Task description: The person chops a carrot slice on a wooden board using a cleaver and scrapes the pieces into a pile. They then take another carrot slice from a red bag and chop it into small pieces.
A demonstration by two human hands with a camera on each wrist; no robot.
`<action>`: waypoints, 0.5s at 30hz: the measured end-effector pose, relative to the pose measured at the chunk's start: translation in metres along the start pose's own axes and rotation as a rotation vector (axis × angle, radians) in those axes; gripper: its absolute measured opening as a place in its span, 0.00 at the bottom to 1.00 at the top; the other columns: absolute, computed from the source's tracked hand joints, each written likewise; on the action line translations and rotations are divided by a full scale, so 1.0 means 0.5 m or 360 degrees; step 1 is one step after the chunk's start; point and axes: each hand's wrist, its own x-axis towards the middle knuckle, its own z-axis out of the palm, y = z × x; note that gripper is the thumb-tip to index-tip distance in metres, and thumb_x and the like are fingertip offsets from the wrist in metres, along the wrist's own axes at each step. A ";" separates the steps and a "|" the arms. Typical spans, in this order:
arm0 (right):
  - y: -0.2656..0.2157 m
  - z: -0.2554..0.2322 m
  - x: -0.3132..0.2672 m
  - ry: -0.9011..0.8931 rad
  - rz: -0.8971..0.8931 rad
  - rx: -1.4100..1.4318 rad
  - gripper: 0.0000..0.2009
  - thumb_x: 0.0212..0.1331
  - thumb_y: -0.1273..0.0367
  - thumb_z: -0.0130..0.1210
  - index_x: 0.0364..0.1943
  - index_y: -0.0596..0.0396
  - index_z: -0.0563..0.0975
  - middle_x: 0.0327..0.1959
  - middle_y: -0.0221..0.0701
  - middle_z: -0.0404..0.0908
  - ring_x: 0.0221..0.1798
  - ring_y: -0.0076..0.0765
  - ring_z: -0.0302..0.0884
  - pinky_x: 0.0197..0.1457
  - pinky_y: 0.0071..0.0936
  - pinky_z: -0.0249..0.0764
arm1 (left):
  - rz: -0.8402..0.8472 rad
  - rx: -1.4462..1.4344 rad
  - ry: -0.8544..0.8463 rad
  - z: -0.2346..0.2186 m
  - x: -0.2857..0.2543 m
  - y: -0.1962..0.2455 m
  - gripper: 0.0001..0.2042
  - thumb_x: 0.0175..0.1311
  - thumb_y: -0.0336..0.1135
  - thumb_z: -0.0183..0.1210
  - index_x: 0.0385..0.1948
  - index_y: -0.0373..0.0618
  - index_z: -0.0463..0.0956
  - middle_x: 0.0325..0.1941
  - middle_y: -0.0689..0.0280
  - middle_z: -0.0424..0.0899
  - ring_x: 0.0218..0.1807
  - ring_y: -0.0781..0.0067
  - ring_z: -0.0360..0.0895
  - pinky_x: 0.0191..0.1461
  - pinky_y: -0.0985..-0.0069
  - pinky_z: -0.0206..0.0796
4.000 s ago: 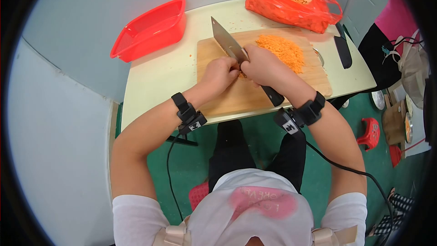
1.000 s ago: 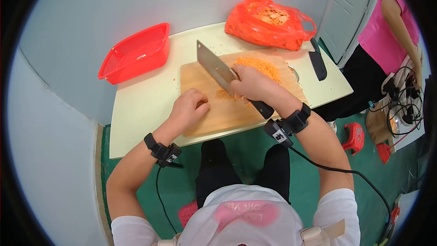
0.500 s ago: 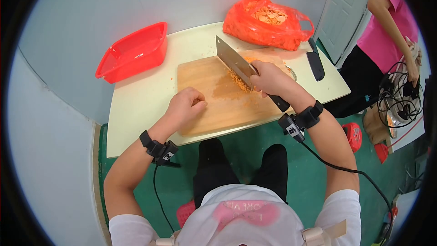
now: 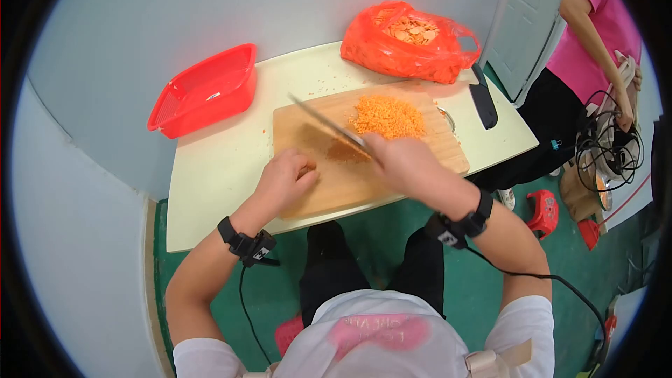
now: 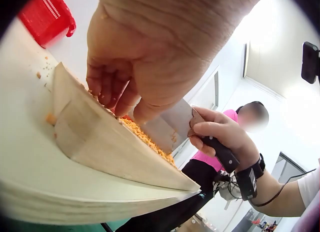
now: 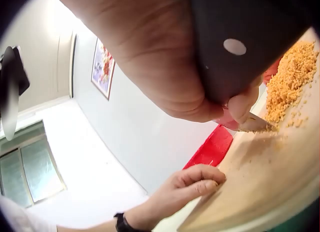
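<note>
Pale blue walls close in round a small cream table (image 4: 210,189), and on it lies a rectangular wooden cutting board (image 4: 329,182) where both hands work. Curled round the black handle, the right hand (image 4: 402,164) grips a broad steel cleaver (image 4: 325,123), whose blade now lies low and nearly flat over the board's middle; half a second ago it stood tilted up against the orange heap. The left hand (image 4: 283,178) rests on the board's near left part with fingers loosely curled, holding nothing that shows, much where it was a second ago. Beyond the blade, a heap of finely minced orange carrot (image 4: 387,116) sits gathered at the far right of the board, clear of the knife, which suggests the mince has just been scraped together and the blade drawn back. Only a thin orange smear (image 4: 343,150) remains by the blade. Further out stand a red plastic basket (image 4: 203,91) at the far left, a red plastic bag of orange slices (image 4: 406,42) at the far edge, and a second black-handled knife (image 4: 483,105) on the right.
</note>
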 end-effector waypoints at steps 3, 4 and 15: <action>-0.024 0.000 -0.040 -0.0094 -0.0025 -0.0103 0.13 0.56 0.70 0.52 0.45 0.55 0.72 0.24 0.44 0.80 0.27 0.54 0.80 0.29 0.47 0.73 | -0.0032 -0.0017 -0.0011 0.000 -0.004 0.003 0.09 0.54 0.35 0.60 0.30 0.39 0.80 0.36 0.57 0.79 0.43 0.54 0.76 0.48 0.63 0.70; -0.024 0.002 -0.047 -0.0099 -0.0021 -0.0196 0.14 0.55 0.70 0.52 0.46 0.54 0.72 0.23 0.44 0.79 0.27 0.53 0.79 0.29 0.47 0.73 | 0.0023 -0.0013 0.0029 0.004 -0.006 -0.001 0.09 0.54 0.36 0.60 0.29 0.39 0.80 0.36 0.57 0.79 0.43 0.54 0.76 0.48 0.62 0.69; 0.031 -0.059 0.030 -0.0140 0.0546 0.0843 0.17 0.58 0.69 0.48 0.53 0.53 0.74 0.25 0.45 0.80 0.28 0.50 0.80 0.27 0.42 0.75 | 0.0069 0.0087 0.0055 0.021 -0.010 -0.016 0.09 0.55 0.37 0.59 0.31 0.42 0.79 0.39 0.60 0.79 0.46 0.56 0.75 0.51 0.64 0.69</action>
